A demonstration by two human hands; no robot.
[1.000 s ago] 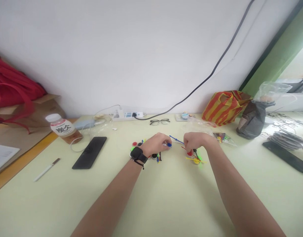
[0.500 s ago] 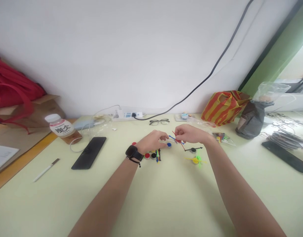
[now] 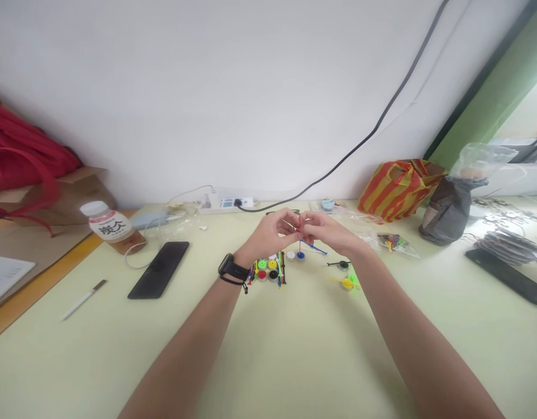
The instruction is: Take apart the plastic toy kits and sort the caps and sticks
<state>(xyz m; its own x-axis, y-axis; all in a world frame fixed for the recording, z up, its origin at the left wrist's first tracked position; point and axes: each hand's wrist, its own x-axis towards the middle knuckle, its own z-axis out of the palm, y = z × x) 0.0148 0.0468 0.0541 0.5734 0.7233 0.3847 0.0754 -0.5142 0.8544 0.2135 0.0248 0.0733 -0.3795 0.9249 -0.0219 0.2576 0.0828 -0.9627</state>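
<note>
My left hand (image 3: 272, 231) and my right hand (image 3: 327, 231) meet above the table, fingertips pinched together on a thin red pointer (image 3: 299, 243). Its lower end hangs down over a blue round disc (image 3: 300, 256), and fingers hide its top. A white disc (image 3: 290, 256) sits left of the blue one. Behind and right of these lies a blue pointer (image 3: 316, 249). Green (image 3: 262, 265), yellow (image 3: 272, 265), red (image 3: 261, 276) and black discs (image 3: 272, 276) are grouped between coloured pointers (image 3: 282, 273). To the right are a black disc with a pointer (image 3: 343, 265) and a yellow-green one (image 3: 348, 284).
A phone (image 3: 158, 270), a stylus pen (image 3: 84, 300) and a drink bottle (image 3: 112, 227) are on the left. A power strip (image 3: 225, 202) lies by the wall. At right are a small bag of parts (image 3: 397, 244), a striped bag (image 3: 397, 189) and another dark phone (image 3: 507, 276).
Both hands have risen and come together, with the red pointer between them. The blue pointer now lies on the table, and the left hand has uncovered the grouped discs.
</note>
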